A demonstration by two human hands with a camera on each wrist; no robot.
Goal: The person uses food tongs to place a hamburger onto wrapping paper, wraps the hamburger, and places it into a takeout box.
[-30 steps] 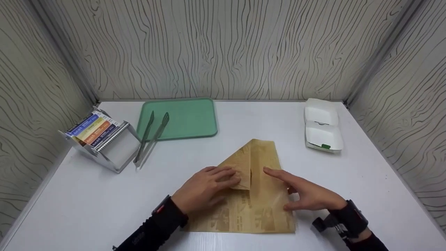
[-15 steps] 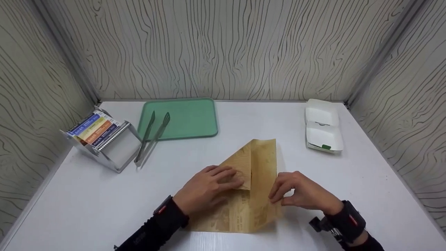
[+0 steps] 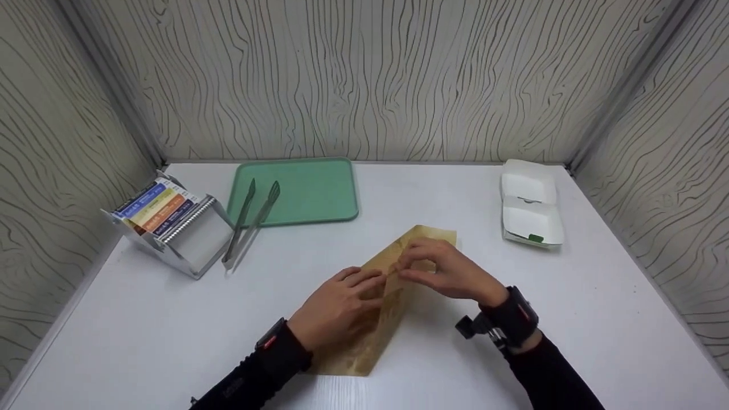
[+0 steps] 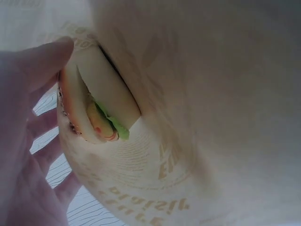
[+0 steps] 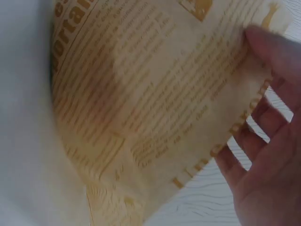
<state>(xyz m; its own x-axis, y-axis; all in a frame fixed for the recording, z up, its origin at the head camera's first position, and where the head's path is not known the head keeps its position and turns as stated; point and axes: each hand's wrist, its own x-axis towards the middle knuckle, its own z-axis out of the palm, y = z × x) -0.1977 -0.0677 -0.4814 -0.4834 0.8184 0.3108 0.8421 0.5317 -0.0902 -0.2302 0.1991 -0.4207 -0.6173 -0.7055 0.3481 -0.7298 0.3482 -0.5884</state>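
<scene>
A sheet of printed brown wrapping paper [image 3: 347, 359] lies in front of me, its left side folded over a filled bun [image 4: 75, 106]. The left wrist view shows pale bun, green leaf and a yellowish filling inside the fold. My left hand [image 3: 333, 310] holds this wrapped bun, thumb at the near side and fingers along the outside of the paper. My right hand [image 3: 447, 267] pinches the sheet's right edge between thumb and fingers, lifted and drawn over toward the left hand. The bun is hidden by paper in the head view.
A green tray [image 3: 319, 193] lies at the back, with metal tongs [image 3: 242, 230] partly across it. At left stands a metal holder [image 3: 196, 247] with coloured labels. An open white box [image 3: 532, 219] sits at the back right. Patterned walls [image 3: 364, 80] enclose the table.
My right hand came down to the paper's right edge, took hold of it and carried it up and leftward over the fold. The left hand stayed almost in place.
</scene>
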